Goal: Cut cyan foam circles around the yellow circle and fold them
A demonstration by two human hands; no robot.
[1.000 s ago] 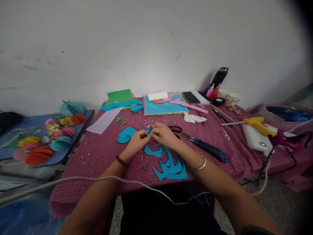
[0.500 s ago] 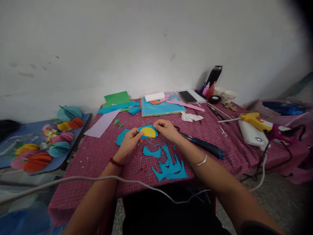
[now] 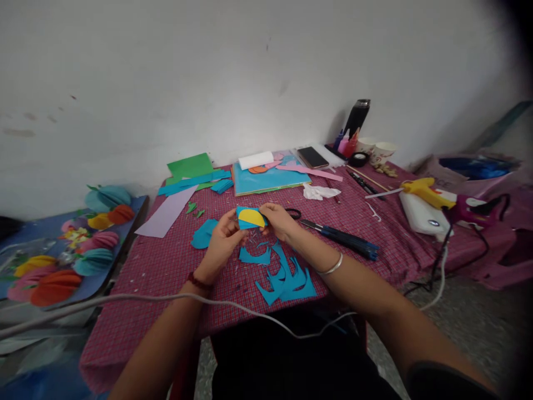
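Observation:
Between my two hands is a small piece of blue paper point(image 3: 242, 211) with a yellow paper half-circle point(image 3: 251, 217) against its front. My left hand point(image 3: 224, 239) pinches the left edge, and my right hand point(image 3: 278, 220) pinches the right edge. The papers are raised a little over the table and tilted toward me. Blue cut pieces point(image 3: 204, 234) lie just left of my left hand. Nearer to me are curved blue paper scraps point(image 3: 287, 280). A blue-black utility knife point(image 3: 345, 240) rests to the right, beside my right forearm.
A white cable point(image 3: 166, 297) runs across in front of me, over the forearms. Paper sheets point(image 3: 270, 182) and a phone point(image 3: 313, 158) lie at the back. A yellow glue gun point(image 3: 427, 191) rests on the right. Folded paper pumpkins point(image 3: 56, 286) fill a blue board at left.
The blue paper and yellow half-circle have been lifted and tilted upright. My right hand has shifted its grip along the right edge. The view has moved slightly.

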